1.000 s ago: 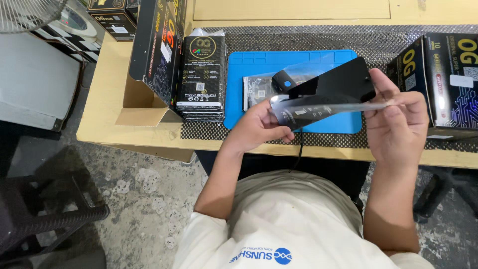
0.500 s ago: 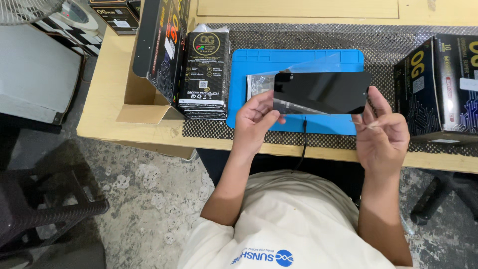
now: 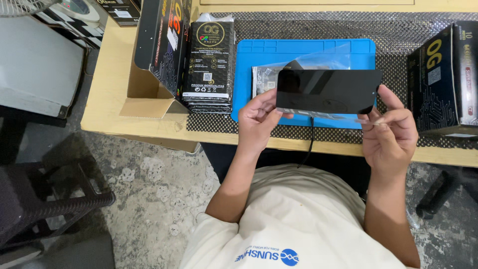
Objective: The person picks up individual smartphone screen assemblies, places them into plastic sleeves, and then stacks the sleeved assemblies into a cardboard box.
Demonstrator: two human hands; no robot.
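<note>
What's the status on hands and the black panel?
Left hand grips black glass panel. Right hand pinches clear film at its corner. Nothing obstructing above blue mat.

Left hand raised, forearm angled up from the torso, fingers curled in a closed grip, right hand raised opposite, thumb and forefinger pinched together

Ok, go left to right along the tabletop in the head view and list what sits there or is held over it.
Open cardboard box → stack of black packets → left hand → black glass panel over the blue mat → right hand → black carton.
</note>
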